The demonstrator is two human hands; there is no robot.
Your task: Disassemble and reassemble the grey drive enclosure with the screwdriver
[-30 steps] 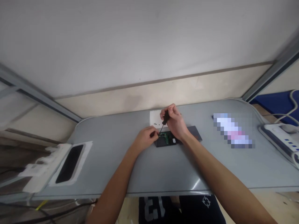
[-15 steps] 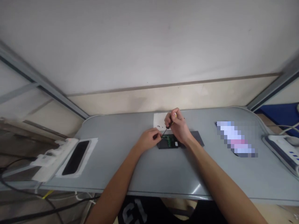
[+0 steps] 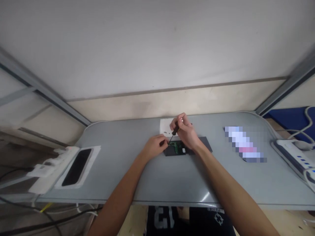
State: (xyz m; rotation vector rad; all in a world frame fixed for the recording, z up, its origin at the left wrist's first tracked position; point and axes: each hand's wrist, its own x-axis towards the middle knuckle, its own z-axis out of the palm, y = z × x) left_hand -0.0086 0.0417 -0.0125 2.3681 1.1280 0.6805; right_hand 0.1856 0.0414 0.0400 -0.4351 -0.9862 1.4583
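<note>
My right hand (image 3: 184,129) is closed round the dark handle of a screwdriver (image 3: 175,130). Its thin shaft slants down to the left, with the tip at the upper left corner of a green circuit board (image 3: 175,147). The board lies in a black casing (image 3: 173,153) on the table. At the casing's left edge, my left hand (image 3: 157,146) has its thumb and fingertips pinched close to the screwdriver tip; whatever is between them is too small to make out. A flat dark panel (image 3: 206,144) lies partly under my right wrist.
Behind the casing is a white paper (image 3: 166,126) with several small dark bits. A black phone (image 3: 77,167) and a white power strip (image 3: 55,170) lie at the left. A blurred-out phone-like device (image 3: 243,144) and another power strip (image 3: 292,157) are at the right.
The whole view has shifted slightly as the head moved. The right hand has tilted the screwdriver handle a little; its tip stays at the board's corner, and the left hand keeps its place.
</note>
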